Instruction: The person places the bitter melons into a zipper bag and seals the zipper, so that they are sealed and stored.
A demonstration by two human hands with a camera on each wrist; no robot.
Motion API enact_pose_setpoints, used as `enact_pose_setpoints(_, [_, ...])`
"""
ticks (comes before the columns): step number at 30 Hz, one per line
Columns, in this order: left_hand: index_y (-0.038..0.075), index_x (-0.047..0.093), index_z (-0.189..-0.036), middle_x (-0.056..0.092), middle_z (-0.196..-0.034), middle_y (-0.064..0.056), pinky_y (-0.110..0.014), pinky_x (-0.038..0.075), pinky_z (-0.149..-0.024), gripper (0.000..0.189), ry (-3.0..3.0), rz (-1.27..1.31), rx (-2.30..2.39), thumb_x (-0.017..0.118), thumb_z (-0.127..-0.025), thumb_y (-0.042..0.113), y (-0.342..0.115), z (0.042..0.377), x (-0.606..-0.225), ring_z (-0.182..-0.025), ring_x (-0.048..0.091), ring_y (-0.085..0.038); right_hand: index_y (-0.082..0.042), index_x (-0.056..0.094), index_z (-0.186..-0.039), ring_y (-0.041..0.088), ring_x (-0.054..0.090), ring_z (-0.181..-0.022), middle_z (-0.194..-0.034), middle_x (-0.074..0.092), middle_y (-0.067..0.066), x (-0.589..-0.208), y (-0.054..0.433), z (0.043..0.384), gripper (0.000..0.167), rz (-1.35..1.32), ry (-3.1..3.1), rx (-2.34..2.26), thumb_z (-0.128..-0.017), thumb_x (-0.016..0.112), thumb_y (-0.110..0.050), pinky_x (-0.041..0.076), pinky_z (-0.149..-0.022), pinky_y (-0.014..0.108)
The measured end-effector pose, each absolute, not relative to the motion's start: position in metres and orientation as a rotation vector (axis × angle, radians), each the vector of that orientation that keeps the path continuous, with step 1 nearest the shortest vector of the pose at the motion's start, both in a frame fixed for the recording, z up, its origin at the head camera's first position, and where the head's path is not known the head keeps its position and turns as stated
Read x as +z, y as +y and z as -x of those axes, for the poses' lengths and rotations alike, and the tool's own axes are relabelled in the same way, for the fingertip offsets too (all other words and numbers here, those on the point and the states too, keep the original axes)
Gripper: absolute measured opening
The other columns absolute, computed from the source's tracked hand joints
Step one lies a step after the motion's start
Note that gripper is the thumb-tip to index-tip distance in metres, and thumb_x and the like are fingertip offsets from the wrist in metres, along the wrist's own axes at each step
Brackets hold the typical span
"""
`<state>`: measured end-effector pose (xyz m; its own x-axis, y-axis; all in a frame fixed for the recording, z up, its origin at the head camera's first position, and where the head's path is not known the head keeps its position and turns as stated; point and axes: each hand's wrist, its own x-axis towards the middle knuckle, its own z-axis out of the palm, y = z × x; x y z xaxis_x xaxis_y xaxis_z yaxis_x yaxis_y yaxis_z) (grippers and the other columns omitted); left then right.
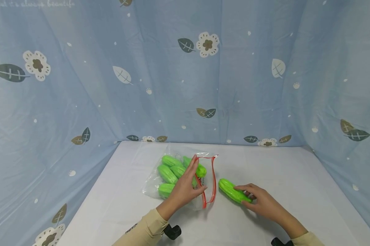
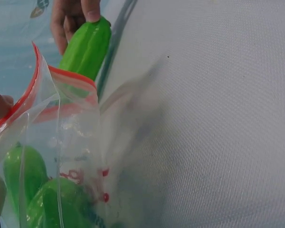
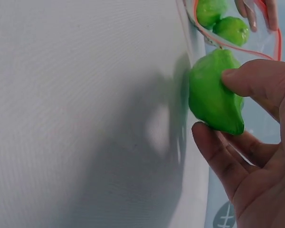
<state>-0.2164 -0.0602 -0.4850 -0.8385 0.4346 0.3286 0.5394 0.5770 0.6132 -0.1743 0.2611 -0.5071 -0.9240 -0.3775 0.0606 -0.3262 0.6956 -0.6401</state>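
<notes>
My right hand [image 1: 263,201] pinches the near end of a green ridged cucumber [image 1: 232,190] between thumb and fingers. In the right wrist view the cucumber [image 3: 213,92] points away toward the bag. Its far end lies close to the open mouth of a clear zip bag [image 1: 152,186] edged in red. Several similar green cucumbers [image 1: 167,174] lie inside the bag. Over the bag's mouth, my left hand [image 1: 185,186] has its fingers extended and thumb spread, touching the red-edged rim [image 1: 214,181]. In the left wrist view, only part of this hand shows at the left edge.
A white tabletop [image 1: 117,212] lies under everything. Blue curtain cloth [image 1: 160,75] with leaves and flowers hangs behind the table and along both sides. Black camera mounts [image 1: 172,232] sit at the wrists.
</notes>
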Motion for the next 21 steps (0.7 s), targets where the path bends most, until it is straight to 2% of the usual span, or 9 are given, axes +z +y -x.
enact_pose_setpoints(6, [0.002, 0.023, -0.161, 0.013, -0.17, -0.01, -0.046, 0.052, -0.099, 0.099, -2.638, 0.845, -1.086, 0.083, -0.087, 0.026, -0.061, 0.216, -0.485, -0.142, 0.044, -0.031, -0.023, 0.065, -0.134, 0.007, 0.063, -0.095, -0.123, 0.066, -0.001, -0.507, 0.259, 0.172, 0.053, 0.689, 2.868, -1.154, -0.086, 0.081, -0.011, 0.058, -0.074, 0.027])
enact_pose_setpoints(17, [0.008, 0.019, -0.163, 0.01, -0.171, -0.005, -0.041, 0.055, -0.092, 0.101, -2.665, 0.829, -1.103, 0.082, -0.087, 0.026, -0.061, 0.216, -0.484, -0.143, 0.044, -0.029, -0.027, 0.065, -0.134, 0.006, 0.064, -0.099, -0.122, 0.066, -0.008, -0.502, 0.249, 0.173, 0.061, 0.868, 2.952, -1.302, -0.081, 0.084, -0.003, 0.059, -0.076, 0.028])
enact_pose_setpoints(21, [0.008, 0.018, -0.164, 0.009, -0.171, -0.005, -0.041, 0.055, -0.094, 0.101, -2.675, 0.824, -1.097, 0.082, -0.088, 0.028, -0.061, 0.216, -0.484, -0.144, 0.043, -0.028, -0.027, 0.066, -0.133, 0.005, 0.065, -0.094, -0.122, 0.066, -0.006, -0.501, 0.244, 0.175, 0.059, 0.874, 2.949, -1.323, -0.082, 0.083, -0.003, 0.059, -0.074, 0.029])
